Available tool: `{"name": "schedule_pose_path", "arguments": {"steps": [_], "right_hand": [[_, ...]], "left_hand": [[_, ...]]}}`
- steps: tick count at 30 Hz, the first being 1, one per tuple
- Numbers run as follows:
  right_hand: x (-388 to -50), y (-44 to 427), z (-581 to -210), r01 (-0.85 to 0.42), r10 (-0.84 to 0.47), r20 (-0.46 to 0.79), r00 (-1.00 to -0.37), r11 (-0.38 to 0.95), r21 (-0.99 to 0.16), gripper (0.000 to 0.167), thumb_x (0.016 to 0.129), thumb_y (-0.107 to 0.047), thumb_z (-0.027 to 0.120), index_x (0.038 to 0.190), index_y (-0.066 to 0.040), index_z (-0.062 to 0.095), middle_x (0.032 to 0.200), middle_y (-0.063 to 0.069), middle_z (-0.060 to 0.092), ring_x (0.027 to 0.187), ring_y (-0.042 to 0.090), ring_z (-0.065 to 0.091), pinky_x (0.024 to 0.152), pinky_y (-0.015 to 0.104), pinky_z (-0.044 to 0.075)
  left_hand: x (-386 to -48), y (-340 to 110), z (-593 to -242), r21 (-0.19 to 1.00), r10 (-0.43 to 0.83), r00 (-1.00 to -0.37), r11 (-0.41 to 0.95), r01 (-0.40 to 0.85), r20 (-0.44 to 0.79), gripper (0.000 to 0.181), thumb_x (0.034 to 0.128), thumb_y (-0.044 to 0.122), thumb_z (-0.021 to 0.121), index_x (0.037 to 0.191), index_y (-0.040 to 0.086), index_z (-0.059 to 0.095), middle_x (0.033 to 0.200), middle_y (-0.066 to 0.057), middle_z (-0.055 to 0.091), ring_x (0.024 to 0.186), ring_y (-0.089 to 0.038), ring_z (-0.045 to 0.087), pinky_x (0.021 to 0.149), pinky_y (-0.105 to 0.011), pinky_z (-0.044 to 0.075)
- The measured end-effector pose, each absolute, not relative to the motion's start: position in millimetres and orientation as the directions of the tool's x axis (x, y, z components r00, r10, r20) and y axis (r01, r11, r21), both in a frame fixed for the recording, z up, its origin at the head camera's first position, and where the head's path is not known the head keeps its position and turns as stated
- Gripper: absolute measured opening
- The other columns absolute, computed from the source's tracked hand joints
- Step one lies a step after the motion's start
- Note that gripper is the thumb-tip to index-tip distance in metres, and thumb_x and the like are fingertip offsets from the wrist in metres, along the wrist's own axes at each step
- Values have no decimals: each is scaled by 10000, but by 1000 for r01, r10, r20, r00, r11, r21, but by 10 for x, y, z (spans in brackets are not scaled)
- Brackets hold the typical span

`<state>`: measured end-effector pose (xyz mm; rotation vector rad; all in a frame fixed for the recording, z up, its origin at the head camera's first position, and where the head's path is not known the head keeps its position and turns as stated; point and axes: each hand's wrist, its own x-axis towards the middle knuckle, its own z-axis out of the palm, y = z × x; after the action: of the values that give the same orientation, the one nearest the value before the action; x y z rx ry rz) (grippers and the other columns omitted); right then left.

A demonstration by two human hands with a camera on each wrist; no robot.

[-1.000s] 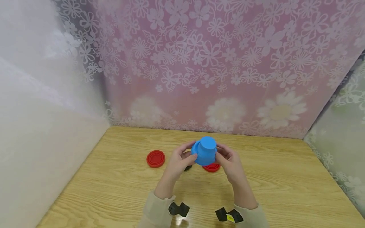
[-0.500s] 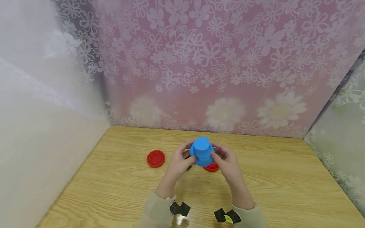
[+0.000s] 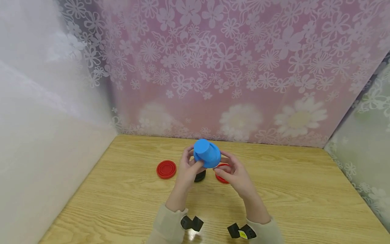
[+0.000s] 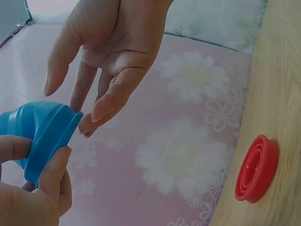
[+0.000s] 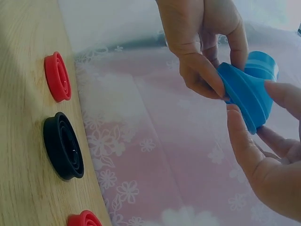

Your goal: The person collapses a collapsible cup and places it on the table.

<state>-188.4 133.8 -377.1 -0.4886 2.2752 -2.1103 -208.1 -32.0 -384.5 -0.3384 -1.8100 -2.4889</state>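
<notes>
A blue collapsible cup point(image 3: 207, 154), soft-looking and partly unfolded, is held tilted above the table, its narrow end pointing up and left in the head view. My left hand point(image 3: 187, 169) pinches its wide rim between thumb and fingers, as the left wrist view also shows on the cup point(image 4: 49, 134). Close by on the other side is my right hand point(image 3: 236, 174), its fingers loosely bent and spread. In the right wrist view the right hand point(image 5: 273, 174) has fingertips near the cup's rim; whether they touch it I cannot tell.
On the wooden table point(image 3: 122, 200) lie a red flattened ringed disc point(image 3: 166, 169), a black one point(image 3: 199, 176) partly behind the left hand, and a second red one point(image 3: 221, 178) partly behind the right hand. A pink flowered curtain point(image 3: 195, 84) closes off the back.
Both hands gripped the cup before; now the right hand has let go of it. The left hand has carried the cup left and up, and its narrow end tips leftward.
</notes>
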Motion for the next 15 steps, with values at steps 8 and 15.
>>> {"name": "schedule_pose_path", "arguments": {"steps": [8, 15], "right_hand": [[-1889, 1312, -3769, -190, -124, 181, -976, 63, -980, 563, 810, -17, 619, 1314, -23, 368, 1140, 193, 494, 843, 156, 578, 726, 250, 490], [-1888, 1352, -3772, -205, -88, 199, -976, 60, -977, 510, 818, 0, 601, 1287, 11, 402, 1137, 197, 497, 854, 146, 562, 714, 237, 486]], "left_hand": [[-2062, -326, -3829, 921, 121, -970, -357, 154, 209, 381, 859, 20, 491, 1214, -34, 365, 1224, -187, 356, 1063, -329, 499, 788, -402, 469], [-2064, -348, -3823, 914, 86, -985, -391, 105, 149, 269, 930, 108, 453, 1135, -66, 451, 1195, -150, 450, 1007, -255, 542, 753, -348, 489]]}}
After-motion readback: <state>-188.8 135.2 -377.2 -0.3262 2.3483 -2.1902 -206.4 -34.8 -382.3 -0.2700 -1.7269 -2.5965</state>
